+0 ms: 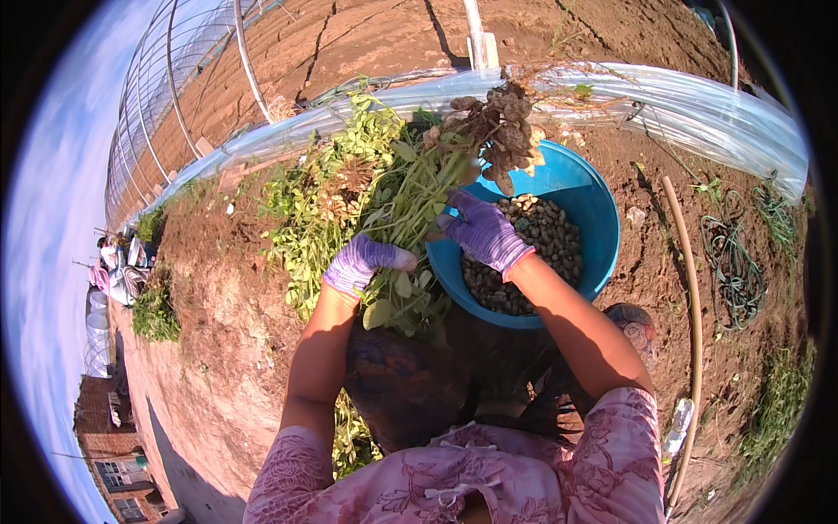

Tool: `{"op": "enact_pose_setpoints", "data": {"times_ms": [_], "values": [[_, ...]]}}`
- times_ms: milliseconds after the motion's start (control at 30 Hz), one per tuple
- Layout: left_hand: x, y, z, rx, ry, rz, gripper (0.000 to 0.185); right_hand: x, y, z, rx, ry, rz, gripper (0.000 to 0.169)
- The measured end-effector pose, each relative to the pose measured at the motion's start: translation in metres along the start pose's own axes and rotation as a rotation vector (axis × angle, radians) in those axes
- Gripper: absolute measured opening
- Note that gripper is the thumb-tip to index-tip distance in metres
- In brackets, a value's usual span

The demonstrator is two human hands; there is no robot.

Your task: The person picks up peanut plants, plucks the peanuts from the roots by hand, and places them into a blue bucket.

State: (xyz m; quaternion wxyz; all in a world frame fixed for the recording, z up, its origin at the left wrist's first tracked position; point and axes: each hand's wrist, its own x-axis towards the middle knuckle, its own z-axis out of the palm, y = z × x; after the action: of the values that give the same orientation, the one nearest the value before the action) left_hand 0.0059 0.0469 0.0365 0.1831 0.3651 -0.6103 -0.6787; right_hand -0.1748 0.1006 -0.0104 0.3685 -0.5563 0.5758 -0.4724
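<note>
My left hand [368,263], in a purple striped glove, is closed around the leafy stems of a bunch of peanut plants [419,203]. Peanut pods with soil on them [504,128] hang from the bunch's roots, above the far rim of a blue plastic tub [599,216]. Over the tub's left side, my right hand [483,229], gloved alike, has its fingers and thumb against the lower stems; whether they grip is unclear. Loose peanuts in their shells [543,242] lie inside the tub. Part of them is hidden by my right hand and forearm.
More peanut plants [314,229] are heaped left of the tub. On the right lie a long wooden stick [689,295], a tangled green cord [733,275] and a plastic bottle [678,426]. Rolled clear plastic sheeting [694,105] runs along the far side, beside a hoop frame [173,78].
</note>
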Motion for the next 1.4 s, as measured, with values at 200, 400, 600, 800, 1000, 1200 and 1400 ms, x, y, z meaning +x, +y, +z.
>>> {"op": "enact_pose_setpoints", "data": {"times_ms": [200, 400, 600, 800, 1000, 1200, 1400], "values": [[0.01, -0.009, -0.017, 0.019, 0.014, -0.009, 0.043, -0.015, -0.033, -0.019, -0.776, -0.015, -0.271, 0.026], [0.015, 0.004, 0.005, -0.103, 0.055, -0.026, 0.049, -0.088, -0.132, -0.034, -0.152, -0.166, -0.689, 0.027], [0.003, -0.008, -0.005, -0.113, 0.238, -0.067, 0.042, -0.104, -0.136, -0.001, -0.075, -0.445, -0.808, 0.026], [-0.003, -0.007, 0.0, -0.16, 0.318, -0.112, 0.038, -0.111, -0.139, 0.002, -0.075, -0.566, -0.82, 0.025], [-0.005, -0.002, -0.003, -0.108, 0.294, -0.077, 0.05, -0.055, -0.078, -0.011, -0.238, -0.011, -0.438, 0.02], [0.0, 0.002, 0.006, 0.019, -0.071, -0.144, 0.053, -0.004, 0.003, -0.008, 0.181, 0.036, -0.113, 0.035], [0.02, 0.006, 0.008, 0.132, -0.065, 0.06, 0.076, -0.001, 0.007, -0.003, 0.528, 0.004, -0.105, 0.034]]}}
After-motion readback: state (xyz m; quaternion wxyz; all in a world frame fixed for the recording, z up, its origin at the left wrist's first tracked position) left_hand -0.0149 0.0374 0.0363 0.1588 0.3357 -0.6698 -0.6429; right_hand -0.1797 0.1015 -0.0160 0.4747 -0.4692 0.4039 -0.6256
